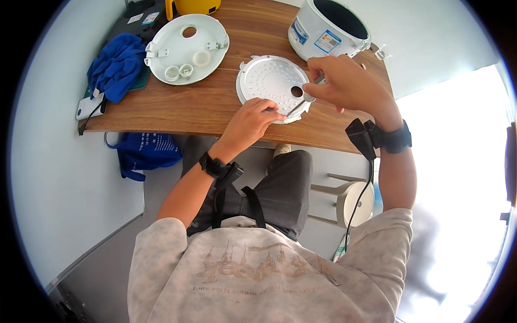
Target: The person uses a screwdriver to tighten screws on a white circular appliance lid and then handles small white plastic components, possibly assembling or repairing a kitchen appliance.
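Observation:
A round silver inner lid [265, 83], dotted with small bumps and pierced by one dark hole, lies flat near the table's front edge. My right hand [347, 86] is closed around the handle of a screwdriver [297, 107]. The shaft slants down and left to the lid's near rim. Right by the screwdriver's tip, my left hand [249, 123] grips that rim with its fingers bent together. Whether a screw sits under the tip is hidden by my fingertips.
On the wooden table [177, 110], a white outer cover [167, 48] bearing small round caps lies at the left. A white cooker body [307, 40] stands at the far right. A blue cloth [116, 64], a white phone-like device [89, 109] and a yellow container [196, 5] are also there.

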Demonstrator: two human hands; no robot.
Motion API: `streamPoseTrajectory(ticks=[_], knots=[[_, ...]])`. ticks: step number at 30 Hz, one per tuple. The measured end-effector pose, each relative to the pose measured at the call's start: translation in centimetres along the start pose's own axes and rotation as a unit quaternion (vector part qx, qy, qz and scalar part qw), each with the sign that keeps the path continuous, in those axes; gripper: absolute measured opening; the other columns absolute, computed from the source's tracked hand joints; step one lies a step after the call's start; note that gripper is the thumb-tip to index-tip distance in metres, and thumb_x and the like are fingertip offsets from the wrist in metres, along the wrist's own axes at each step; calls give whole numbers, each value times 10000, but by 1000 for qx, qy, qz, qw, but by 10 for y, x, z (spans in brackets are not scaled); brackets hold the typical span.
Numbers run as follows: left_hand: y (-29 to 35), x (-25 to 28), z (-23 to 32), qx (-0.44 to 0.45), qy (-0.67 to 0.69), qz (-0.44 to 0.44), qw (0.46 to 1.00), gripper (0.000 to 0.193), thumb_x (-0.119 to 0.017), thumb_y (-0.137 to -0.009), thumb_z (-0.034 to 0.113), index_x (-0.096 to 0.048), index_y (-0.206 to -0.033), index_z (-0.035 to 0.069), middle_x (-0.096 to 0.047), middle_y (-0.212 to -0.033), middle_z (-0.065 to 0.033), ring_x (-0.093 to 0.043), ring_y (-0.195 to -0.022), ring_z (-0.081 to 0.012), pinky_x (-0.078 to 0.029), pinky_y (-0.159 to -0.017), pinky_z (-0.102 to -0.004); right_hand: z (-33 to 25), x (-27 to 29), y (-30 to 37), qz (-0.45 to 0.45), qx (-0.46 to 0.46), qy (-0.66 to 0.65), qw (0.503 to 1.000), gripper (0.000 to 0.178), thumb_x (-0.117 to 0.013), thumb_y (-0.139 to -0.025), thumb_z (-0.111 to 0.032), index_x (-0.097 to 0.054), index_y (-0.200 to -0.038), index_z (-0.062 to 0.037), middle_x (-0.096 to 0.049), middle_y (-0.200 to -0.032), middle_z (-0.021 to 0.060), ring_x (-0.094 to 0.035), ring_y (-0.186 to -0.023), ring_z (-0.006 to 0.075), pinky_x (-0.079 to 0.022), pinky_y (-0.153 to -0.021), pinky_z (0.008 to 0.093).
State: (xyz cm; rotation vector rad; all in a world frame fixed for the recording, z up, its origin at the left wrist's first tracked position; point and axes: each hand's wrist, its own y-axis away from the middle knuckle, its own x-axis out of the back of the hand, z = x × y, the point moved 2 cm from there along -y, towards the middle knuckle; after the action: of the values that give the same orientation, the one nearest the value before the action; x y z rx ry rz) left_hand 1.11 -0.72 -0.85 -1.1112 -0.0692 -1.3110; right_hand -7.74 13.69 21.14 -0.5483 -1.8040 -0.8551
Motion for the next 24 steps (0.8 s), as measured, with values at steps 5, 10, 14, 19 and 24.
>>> streamPoseTrajectory(ticks=[5, 10, 14, 19, 24], knots=[[0, 0, 1, -1, 0, -2, 1000, 275, -713, -862, -24, -774, -1066, 149, -661, -1106, -19, -644, -1045, -256, -537, -924, -399, 4, -8, 6, 24, 50, -16, 998, 230, -696, -884, -224, -581, -877, -25, -656, -653, 126, -673, -516, 262, -541, -600, 339], [-2, 1, 1, 0, 11, -1, 1000, 216, -710, -875, -1, -745, -1053, 116, -668, -1090, -24, -642, -1039, -261, -530, -925, -403, 13, -12, 7, 86, 115, 34, 989, 226, -691, -869, -210, -589, -915, -14, -658, -683, 154, -682, -739, 365, -535, -819, 397], [-4, 3, 3, 9, 25, 13, 1000, 145, -715, -905, 46, -680, -1039, 88, -685, -1068, -26, -645, -1026, -260, -529, -910, -402, 21, -16, 9, 164, 131, 6, 978, 246, -706, -871, -231, -598, -940, -22, -678, -794, 164, -647, -815, 379, -505, -853, 424], [-5, 0, 0, 7, 34, 16, 999, 123, -699, -928, 69, -652, -1041, 83, -690, -1051, -28, -638, -1005, -265, -518, -902, -404, 23, -17, 17, 191, 184, -17, 964, 208, -702, -885, -195, -627, -985, -29, -692, -934, 163, -633, -767, 341, -516, -766, 432], [-3, -1, -1, 6, 32, 17, 999, 120, -698, -929, 72, -651, -1040, 82, -687, -1050, -30, -637, -1003, -266, -511, -905, -406, 22, -20, 30, 175, 179, -119, 961, 225, -713, -890, -132, -672, -1084, -26, -700, -938, 140, -668, -750, 272, -526, -726, 396]])
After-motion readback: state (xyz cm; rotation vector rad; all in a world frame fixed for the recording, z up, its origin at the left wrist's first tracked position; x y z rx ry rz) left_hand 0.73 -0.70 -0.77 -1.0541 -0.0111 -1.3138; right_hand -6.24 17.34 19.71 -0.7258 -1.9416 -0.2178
